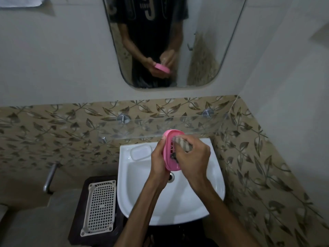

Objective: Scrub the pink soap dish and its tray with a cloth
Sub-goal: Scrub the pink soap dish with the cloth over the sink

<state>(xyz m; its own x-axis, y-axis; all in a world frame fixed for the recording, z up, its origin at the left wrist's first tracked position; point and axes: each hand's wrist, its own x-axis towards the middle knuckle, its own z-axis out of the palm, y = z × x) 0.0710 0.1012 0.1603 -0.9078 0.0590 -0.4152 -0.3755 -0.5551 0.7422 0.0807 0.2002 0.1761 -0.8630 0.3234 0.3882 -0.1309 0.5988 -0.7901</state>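
Head view: the pink oval plastic soap dish (171, 154), smooth-walled with slots in its inner face, is held tilted on edge above the bowl of the glossy white ceramic basin (210, 198). The left hand (159, 158) grips its left rim from behind, while the right hand (194, 160) is clenched around a bunched, striped beige-and-grey cloth (183, 144) pressed into the dish's hollow. On the basin's back ledge, just left of the hands, lies a clear, rounded-rectangular plastic tray (140, 152). A flat white plastic grid basket (100, 205) rests on a dark stand left of the basin. Behind, a clear glass shelf (142, 130) on chrome pegs crosses leaf-patterned brown tiles, below a rounded mirror (170, 41).
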